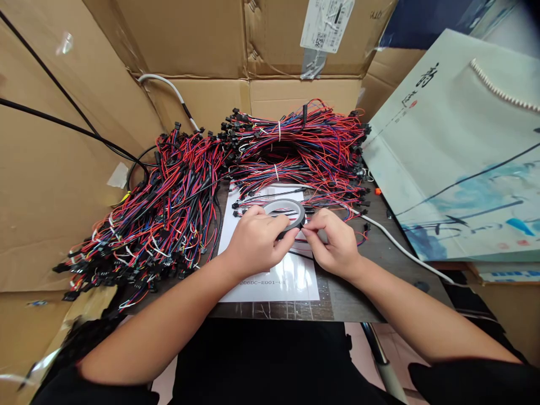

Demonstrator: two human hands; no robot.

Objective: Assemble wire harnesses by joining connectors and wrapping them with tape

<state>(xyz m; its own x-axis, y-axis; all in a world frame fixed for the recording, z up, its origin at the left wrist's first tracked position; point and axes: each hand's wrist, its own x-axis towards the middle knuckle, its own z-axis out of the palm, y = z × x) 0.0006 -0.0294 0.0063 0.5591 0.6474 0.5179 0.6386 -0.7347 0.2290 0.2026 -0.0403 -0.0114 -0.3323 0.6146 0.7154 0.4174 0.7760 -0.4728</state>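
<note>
While the tape [301,212] is held raised over the sheet [295,293] on the tabletop [358,298], its rim is presumably made easy to reach. Behind it, wires [316,132] are bunched by ties [279,131], apparently for order. The roll is gripped between thumb and fingers of the nearly closed left hand [259,239]; at its edge, the right hand's [335,244] thumb and fingertip are pinched together, seemingly on the tape.

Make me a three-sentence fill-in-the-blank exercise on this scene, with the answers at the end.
1. The left hand grips a roll of tape, and the hand pinching at its right edge is the ____ one.
2. The sheet partly hidden by the left hand is coloured ____.
3. The sprawling heap of wires lies on the picture's ____ side.

Missing words: right; white; left.
</note>
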